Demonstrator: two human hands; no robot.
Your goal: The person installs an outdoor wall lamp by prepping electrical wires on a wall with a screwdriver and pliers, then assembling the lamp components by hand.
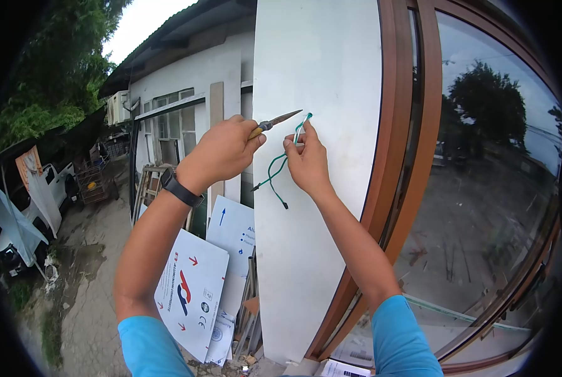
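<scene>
In my left hand (215,154) is a pair of long-nose pliers (282,118), gripped by the yellowish handles. Their pointed jaws reach right, the tip just short of a small hole in the white wall panel (306,270). Green wires (303,122) come out of that hole. My right hand (308,160) pinches them just below it, thumb and fingers together. Two dark-tipped wire ends dangle loosely to the left of this hand, crossing each other. The inside of the hole is hidden.
A brown-framed glass window (495,157) stands close on the right. Printed boards (193,292) lean at the lower left beside metal bars (251,314). Farther left are a concrete path (92,264), a cart (94,182) and a parked vehicle (55,182).
</scene>
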